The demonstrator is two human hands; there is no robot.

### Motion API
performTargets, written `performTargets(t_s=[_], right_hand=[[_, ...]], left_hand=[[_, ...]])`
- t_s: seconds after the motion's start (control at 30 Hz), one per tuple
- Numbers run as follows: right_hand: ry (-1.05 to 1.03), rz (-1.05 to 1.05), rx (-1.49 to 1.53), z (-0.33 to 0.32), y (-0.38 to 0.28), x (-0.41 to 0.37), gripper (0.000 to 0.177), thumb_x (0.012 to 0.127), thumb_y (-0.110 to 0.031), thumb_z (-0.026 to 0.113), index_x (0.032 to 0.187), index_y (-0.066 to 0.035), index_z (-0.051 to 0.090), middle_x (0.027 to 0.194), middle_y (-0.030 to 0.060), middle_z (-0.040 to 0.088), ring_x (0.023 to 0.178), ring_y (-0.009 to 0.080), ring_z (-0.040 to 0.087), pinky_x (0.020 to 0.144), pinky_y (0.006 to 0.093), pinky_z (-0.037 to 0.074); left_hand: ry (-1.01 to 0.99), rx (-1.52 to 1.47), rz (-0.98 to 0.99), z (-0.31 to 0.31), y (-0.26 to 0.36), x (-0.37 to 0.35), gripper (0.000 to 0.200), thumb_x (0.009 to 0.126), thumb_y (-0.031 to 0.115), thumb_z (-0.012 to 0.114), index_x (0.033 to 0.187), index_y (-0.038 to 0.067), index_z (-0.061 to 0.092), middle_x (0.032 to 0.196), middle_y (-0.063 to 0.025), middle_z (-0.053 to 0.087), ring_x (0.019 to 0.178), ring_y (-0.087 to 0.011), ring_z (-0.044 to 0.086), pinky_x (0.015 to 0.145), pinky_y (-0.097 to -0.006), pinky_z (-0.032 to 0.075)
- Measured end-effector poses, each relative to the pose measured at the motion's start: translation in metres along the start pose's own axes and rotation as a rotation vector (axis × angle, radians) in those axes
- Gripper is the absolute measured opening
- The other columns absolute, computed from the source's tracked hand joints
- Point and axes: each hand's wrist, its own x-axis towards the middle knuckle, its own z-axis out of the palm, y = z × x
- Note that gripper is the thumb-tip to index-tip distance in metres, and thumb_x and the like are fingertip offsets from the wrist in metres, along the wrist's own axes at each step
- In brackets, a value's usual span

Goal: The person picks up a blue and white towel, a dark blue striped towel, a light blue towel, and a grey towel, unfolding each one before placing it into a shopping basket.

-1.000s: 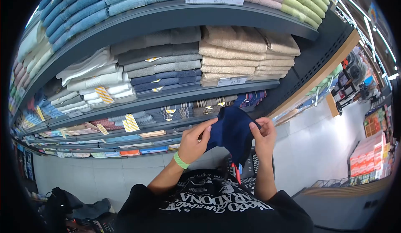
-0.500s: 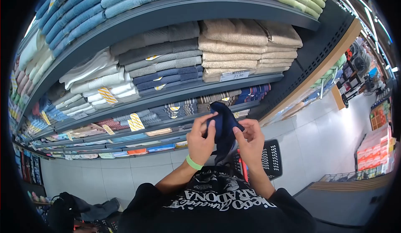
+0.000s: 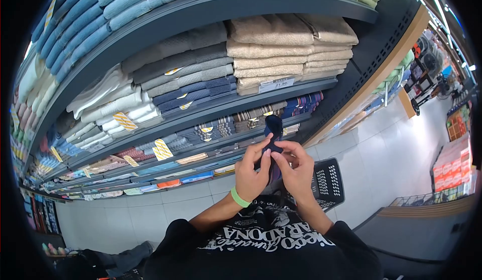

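A dark navy cloth (image 3: 273,126) is held up in front of my chest, gathered into a narrow bundle, with a loose purplish end (image 3: 275,173) hanging below my fingers. My left hand (image 3: 252,172), with a green band (image 3: 240,198) on its wrist, pinches the cloth between thumb and fingers. From the other side my right hand (image 3: 297,170) grips it too, its thumb close to the left thumb. The cloth's exact kind does not show. Behind the bundle, lower shelves hold folded striped towels (image 3: 251,122).
Stacks of beige towels (image 3: 271,54), grey towels (image 3: 196,59) and white towels (image 3: 120,101) fill the shelves ahead. A black perforated basket (image 3: 329,182) is right of my right hand. Red-and-white boxes (image 3: 452,169) stand at the far right. A person's dark trousers (image 3: 130,257) show at lower left.
My hands have come closer together, and the cloth between them went from spread wider to a narrow bundle. The view has shifted slightly, and the shelves sit a little further left.
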Motion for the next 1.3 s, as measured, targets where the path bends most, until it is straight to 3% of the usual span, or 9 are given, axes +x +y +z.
performTargets(t_s=[0.23,0.53,0.63,0.7,0.73,0.8,0.9,1.1,1.3], right_hand=[[-0.177,-0.125,-0.112,0.001,-0.009,0.013,0.033,0.082,0.01,0.063,0.115,0.003,0.064,0.112,0.0116,0.061,0.101,0.0154,0.061,0.086,0.0256,0.053],[-0.083,-0.016,-0.059,0.005,0.006,0.012,0.019,0.084,0.004,0.068,0.102,0.004,0.064,0.102,0.0097,0.067,0.085,0.0113,0.065,0.075,0.0236,0.053],[-0.063,-0.097,-0.077,0.009,0.007,0.012,0.019,0.084,0.004,0.069,0.101,0.004,0.063,0.097,0.0094,0.068,0.083,0.0114,0.065,0.074,0.0232,0.053],[-0.006,-0.034,-0.027,0.011,0.005,0.01,0.018,0.084,0.004,0.068,0.101,0.004,0.063,0.095,0.0083,0.067,0.084,0.0109,0.065,0.075,0.0237,0.053],[-0.008,-0.034,-0.028,0.011,0.003,0.009,0.018,0.084,0.004,0.068,0.101,0.004,0.063,0.095,0.0083,0.067,0.084,0.0109,0.065,0.075,0.0237,0.053],[-0.027,-0.012,0.03,0.011,0.001,0.009,0.022,0.083,0.005,0.068,0.104,0.003,0.064,0.099,0.0092,0.066,0.087,0.0124,0.065,0.076,0.0244,0.053],[-0.17,-0.159,-0.12,0.003,-0.002,0.013,0.027,0.082,0.006,0.067,0.109,0.001,0.065,0.103,0.0106,0.064,0.089,0.015,0.066,0.078,0.0253,0.053],[-0.208,-0.165,-0.205,0.001,-0.005,0.019,0.027,0.081,0.006,0.068,0.107,-0.001,0.068,0.1,0.0125,0.063,0.087,0.0178,0.067,0.076,0.0261,0.055],[-0.227,-0.28,-0.398,-0.009,-0.006,0.025,0.019,0.08,0.001,0.072,0.098,0.0,0.066,0.102,0.0088,0.057,0.073,0.0147,0.062,0.065,0.0258,0.051]], left_hand=[[-0.013,-0.155,0.076,-0.003,-0.006,0.005,0.038,0.095,0.002,0.054,0.132,-0.003,0.047,0.126,-0.0184,0.063,0.105,-0.0189,0.066,0.084,-0.0283,0.052],[0.04,-0.151,-0.054,-0.006,-0.011,0.004,0.032,0.095,0.001,0.054,0.127,-0.002,0.052,0.119,-0.018,0.066,0.102,-0.0158,0.066,0.082,-0.0248,0.052],[0.043,-0.193,0.042,-0.009,-0.019,0.005,0.033,0.096,0.003,0.053,0.129,-0.001,0.052,0.117,-0.0151,0.068,0.086,-0.0093,0.066,0.072,-0.0213,0.05],[-0.069,-0.119,-0.019,-0.017,-0.017,0.005,0.033,0.097,0.005,0.052,0.13,0.0,0.053,0.118,-0.0115,0.068,0.071,-0.0032,0.055,0.062,-0.0183,0.044],[-0.067,-0.119,-0.019,-0.017,-0.019,0.004,0.033,0.097,0.005,0.052,0.13,0.0,0.053,0.118,-0.0115,0.068,0.071,-0.0032,0.055,0.062,-0.0183,0.044],[-0.092,-0.184,-0.02,-0.016,-0.023,0.003,0.036,0.1,0.008,0.048,0.134,-0.003,0.047,0.127,-0.0159,0.061,0.094,-0.0066,0.058,0.077,-0.0185,0.045],[-0.02,-0.223,-0.064,-0.017,-0.016,0.004,0.033,0.098,0.006,0.05,0.131,0.001,0.053,0.125,-0.0101,0.065,0.073,-0.0017,0.051,0.062,-0.0172,0.042],[-0.071,-0.279,0.0,-0.015,-0.018,0.004,0.036,0.096,0.002,0.05,0.133,0.0,0.051,0.126,-0.0148,0.063,0.094,-0.0074,0.06,0.075,-0.0198,0.047],[-0.086,-0.216,-0.109,-0.013,-0.023,-0.001,0.038,0.095,-0.002,0.05,0.133,0.002,0.051,0.11,-0.0134,0.069,0.088,-0.0064,0.061,0.072,-0.0206,0.049]])
